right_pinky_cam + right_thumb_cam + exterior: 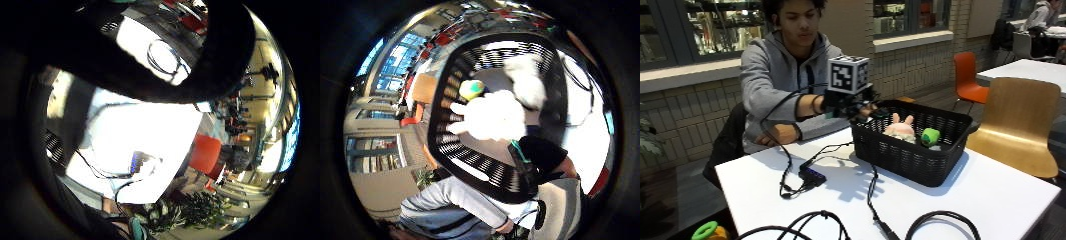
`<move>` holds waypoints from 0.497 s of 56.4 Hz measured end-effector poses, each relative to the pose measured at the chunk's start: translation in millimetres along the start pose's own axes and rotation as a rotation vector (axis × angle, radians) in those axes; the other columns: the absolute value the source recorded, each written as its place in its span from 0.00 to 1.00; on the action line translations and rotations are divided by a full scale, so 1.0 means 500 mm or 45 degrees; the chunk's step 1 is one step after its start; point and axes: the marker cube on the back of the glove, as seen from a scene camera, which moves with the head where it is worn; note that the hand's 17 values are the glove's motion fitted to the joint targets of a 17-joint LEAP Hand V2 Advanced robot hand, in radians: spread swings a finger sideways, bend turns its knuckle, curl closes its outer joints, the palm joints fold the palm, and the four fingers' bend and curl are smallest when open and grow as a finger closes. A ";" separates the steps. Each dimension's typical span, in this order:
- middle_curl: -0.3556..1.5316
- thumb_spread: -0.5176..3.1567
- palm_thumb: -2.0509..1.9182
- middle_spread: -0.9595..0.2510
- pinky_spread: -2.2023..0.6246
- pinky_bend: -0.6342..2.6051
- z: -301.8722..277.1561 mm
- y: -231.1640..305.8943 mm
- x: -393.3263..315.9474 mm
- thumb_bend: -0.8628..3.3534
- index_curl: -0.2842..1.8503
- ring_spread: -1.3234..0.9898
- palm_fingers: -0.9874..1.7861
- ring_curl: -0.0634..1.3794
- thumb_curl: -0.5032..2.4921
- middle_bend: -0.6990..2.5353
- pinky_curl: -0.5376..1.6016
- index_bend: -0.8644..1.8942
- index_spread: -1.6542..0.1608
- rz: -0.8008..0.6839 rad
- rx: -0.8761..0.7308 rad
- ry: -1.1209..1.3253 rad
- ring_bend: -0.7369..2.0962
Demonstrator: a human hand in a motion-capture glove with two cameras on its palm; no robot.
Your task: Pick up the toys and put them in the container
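Note:
My gloved right hand (852, 106) hangs above the near-left rim of the black slatted basket (906, 156) on the white table (993, 200). Its fingers are loosely curled, and one black finger (165, 75) arcs across the little finger side palm view; nothing shows in its grasp. A pink bunny plush (899, 128) and a green ring toy (930, 136) lie in the basket. The thumb side palm view looks down into the basket (470, 161), where a white hand-shaped toy (492, 117), a green-yellow ball (471, 89) and a pale plush (527, 80) lie on the floor.
A small black box (812, 176) with cables lies on the table left of the basket, and thick cables (933, 220) loop at the front edge. A green ring on a yellow toy (706, 231) sits at the front-left corner. A wooden chair (1019, 120) stands right of the table. The bare hand (773, 137) rests at the table's far edge.

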 end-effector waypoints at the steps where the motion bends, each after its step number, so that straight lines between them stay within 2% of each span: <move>1: 0.29 0.51 0.61 0.84 0.78 0.36 0.005 0.017 0.018 0.20 0.31 0.55 0.30 0.14 0.28 0.25 0.41 0.41 0.79 0.028 -0.002 0.012 0.31; 6: 0.29 0.52 0.61 0.84 0.78 0.35 0.044 0.122 0.117 0.20 0.32 0.55 0.31 0.14 0.28 0.26 0.41 0.42 0.79 0.186 -0.035 0.044 0.31; 13: 0.29 0.52 0.60 0.84 0.78 0.35 0.079 0.230 0.210 0.20 0.33 0.54 0.31 0.14 0.27 0.26 0.41 0.42 0.78 0.426 -0.086 -0.109 0.31; 21: 0.30 0.52 0.60 0.83 0.78 0.35 0.147 0.376 0.310 0.20 0.34 0.54 0.32 0.14 0.27 0.26 0.41 0.42 0.78 0.491 0.014 -0.260 0.32; 28: 0.30 0.53 0.60 0.83 0.78 0.34 0.205 0.450 0.343 0.20 0.35 0.54 0.33 0.14 0.27 0.26 0.41 0.44 0.78 0.541 0.139 -0.362 0.32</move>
